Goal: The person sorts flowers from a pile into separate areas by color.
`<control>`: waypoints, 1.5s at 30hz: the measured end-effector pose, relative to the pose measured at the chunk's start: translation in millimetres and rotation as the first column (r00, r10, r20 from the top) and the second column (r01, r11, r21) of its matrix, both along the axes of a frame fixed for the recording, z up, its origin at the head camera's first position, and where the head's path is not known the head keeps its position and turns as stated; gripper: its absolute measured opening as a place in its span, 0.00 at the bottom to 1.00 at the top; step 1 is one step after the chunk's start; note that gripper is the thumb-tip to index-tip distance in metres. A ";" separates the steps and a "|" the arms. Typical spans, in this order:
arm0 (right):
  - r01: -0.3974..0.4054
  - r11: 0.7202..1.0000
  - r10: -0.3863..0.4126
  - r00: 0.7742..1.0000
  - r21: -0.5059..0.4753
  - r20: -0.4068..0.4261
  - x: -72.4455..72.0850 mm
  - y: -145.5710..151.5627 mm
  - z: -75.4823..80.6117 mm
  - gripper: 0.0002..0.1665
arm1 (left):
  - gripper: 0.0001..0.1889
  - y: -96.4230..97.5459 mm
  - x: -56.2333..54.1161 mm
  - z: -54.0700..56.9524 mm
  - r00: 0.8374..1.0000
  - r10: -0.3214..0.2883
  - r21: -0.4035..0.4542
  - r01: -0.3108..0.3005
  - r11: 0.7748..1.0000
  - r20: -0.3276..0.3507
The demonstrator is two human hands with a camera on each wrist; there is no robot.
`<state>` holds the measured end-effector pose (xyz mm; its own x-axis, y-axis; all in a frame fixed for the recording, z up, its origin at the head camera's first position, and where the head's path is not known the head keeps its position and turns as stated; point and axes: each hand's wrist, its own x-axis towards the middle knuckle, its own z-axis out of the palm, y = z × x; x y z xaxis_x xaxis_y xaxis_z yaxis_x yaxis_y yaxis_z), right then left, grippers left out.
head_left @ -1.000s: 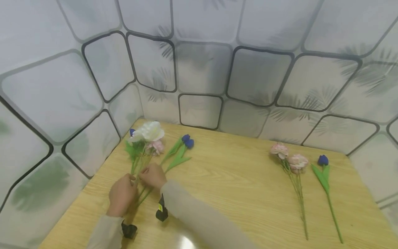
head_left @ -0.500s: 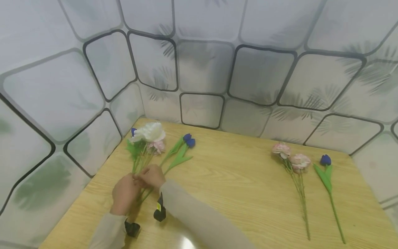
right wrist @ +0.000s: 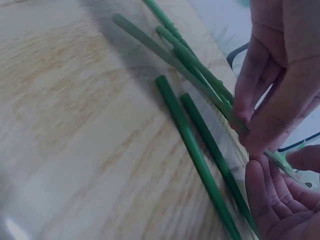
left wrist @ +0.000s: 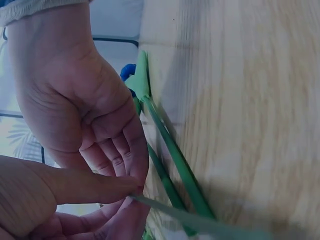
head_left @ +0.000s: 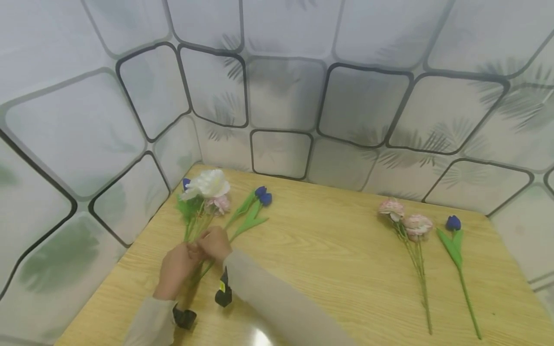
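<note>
At the table's left, my left hand (head_left: 176,268) pinches a bunch of artificial flower stems (right wrist: 200,82) between thumb and fingers. The bunch has a white flower (head_left: 207,183), a pink flower (head_left: 218,205) below it and a blue tulip (head_left: 186,183) at its far left. My right hand (head_left: 215,244) meets the left, its thumb and curled fingers around the same stems higher up, nearer the blooms. Two blue tulips (head_left: 263,194) lie just right of the bunch, their green stems (right wrist: 200,160) passing beneath the hands. The fingers hide where they grip.
On the right of the wooden table (head_left: 320,269) lie two pale pink flowers (head_left: 417,226) with long stems, and beside them a single blue tulip (head_left: 453,222). A patterned wall covering (head_left: 281,154) borders the back and left edges. Black wrist cameras (head_left: 223,290) jut from both sleeves.
My left hand has slid a little to the right along the bunch, so its fingertips now meet my right hand's. The flowers lying on the table stay where they were.
</note>
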<state>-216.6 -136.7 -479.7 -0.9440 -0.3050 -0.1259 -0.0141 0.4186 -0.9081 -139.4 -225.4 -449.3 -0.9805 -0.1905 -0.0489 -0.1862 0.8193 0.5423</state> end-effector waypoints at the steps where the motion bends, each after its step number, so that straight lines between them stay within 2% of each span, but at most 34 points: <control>1: 0.009 1.000 -0.009 1.000 0.005 -0.010 -1.4 -0.2 -0.6 0.05 | 0.18 0.5 -0.3 0.0 1.000 -0.003 0.009 0.003 1.000 -0.002; 7: 0.027 0.998 -0.026 1.000 -0.052 0.014 -6.1 1.7 1.6 0.08 | 0.13 3.1 0.6 1.6 1.000 -0.019 0.058 0.019 0.998 -0.002; 10: 0.010 0.996 -0.007 0.999 -0.086 0.034 -5.7 6.7 7.7 0.08 | 0.13 5.4 2.6 2.5 1.000 -0.025 0.103 0.023 0.994 0.017; 14: -0.036 0.994 0.037 0.999 -0.101 0.005 -5.9 14.7 15.6 0.09 | 0.13 10.2 5.6 2.7 0.999 -0.021 0.157 0.016 0.987 0.029; 18: -0.074 0.990 0.073 0.997 -0.120 -0.019 -9.3 25.2 17.3 0.09 | 0.13 18.0 5.7 3.2 1.000 -0.014 0.172 0.011 0.985 0.015; 22: -0.102 0.984 0.097 0.995 -0.150 -0.040 -13.3 41.8 20.0 0.13 | 0.13 28.8 3.0 4.6 0.999 -0.023 0.168 0.028 0.985 -0.032; 26: -0.109 0.981 0.100 0.993 -0.161 -0.066 -15.6 63.2 27.3 0.14 | 0.12 43.5 -0.3 5.7 0.993 -0.057 0.177 0.075 0.981 -0.107; 29: -0.092 0.983 0.081 0.994 -0.157 -0.077 -16.2 80.1 32.4 0.14 | 0.11 57.4 -3.2 6.0 0.980 -0.094 0.197 0.129 0.972 -0.174; 33: -0.064 0.989 0.049 0.993 -0.134 -0.110 -16.2 107.4 39.7 0.14 | 0.10 79.7 -7.9 5.8 0.967 -0.135 0.217 0.182 0.959 -0.215; 35: -0.051 0.990 0.034 0.991 -0.129 -0.130 -16.4 123.3 43.6 0.13 | 0.10 91.9 -10.7 6.3 0.965 -0.152 0.239 0.203 0.950 -0.215; 39: -0.014 0.991 -0.005 0.990 -0.131 -0.142 -15.1 157.5 48.8 0.11 | 0.09 118.3 -16.9 6.7 0.949 -0.212 0.275 0.274 0.922 -0.234; 45: 0.101 0.991 -0.115 0.982 -0.091 -0.152 -13.3 206.6 52.2 0.07 | 0.10 159.2 -28.3 7.3 0.915 -0.335 0.309 0.393 0.866 -0.225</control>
